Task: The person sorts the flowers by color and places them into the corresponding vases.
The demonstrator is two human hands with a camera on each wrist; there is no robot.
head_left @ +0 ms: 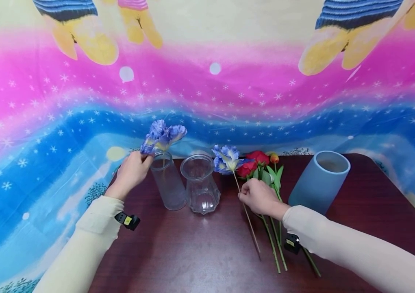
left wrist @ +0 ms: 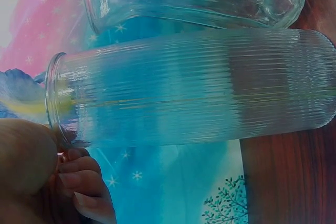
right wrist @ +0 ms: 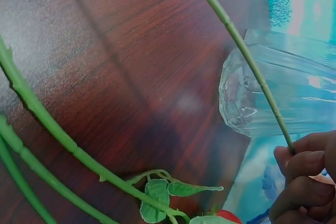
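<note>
My left hand point(head_left: 133, 171) grips the rim of a tall ribbed glass vase point(head_left: 170, 191), thumb and curled fingers at its mouth. A blue-purple iris point(head_left: 163, 136) stands in that vase, its thin stem running down inside the glass in the left wrist view. My right hand point(head_left: 259, 197) pinches the stem of a second blue iris point(head_left: 227, 158) between thumb and fingers. This flower is tilted, bloom up and left, with the bare stem end pointing down toward me. Between the hands stands a clear, faceted glass vase point(head_left: 203, 195) with a flared rim.
Red roses point(head_left: 257, 157) and an orange-red tulip bud point(head_left: 274, 158) lie on the table beyond and under my right hand, their green stems point(head_left: 271, 240) toward me. A blue-grey vase point(head_left: 317, 183) stands at the right. A printed cloth point(head_left: 207, 93) hangs behind the dark wooden table point(head_left: 192, 260).
</note>
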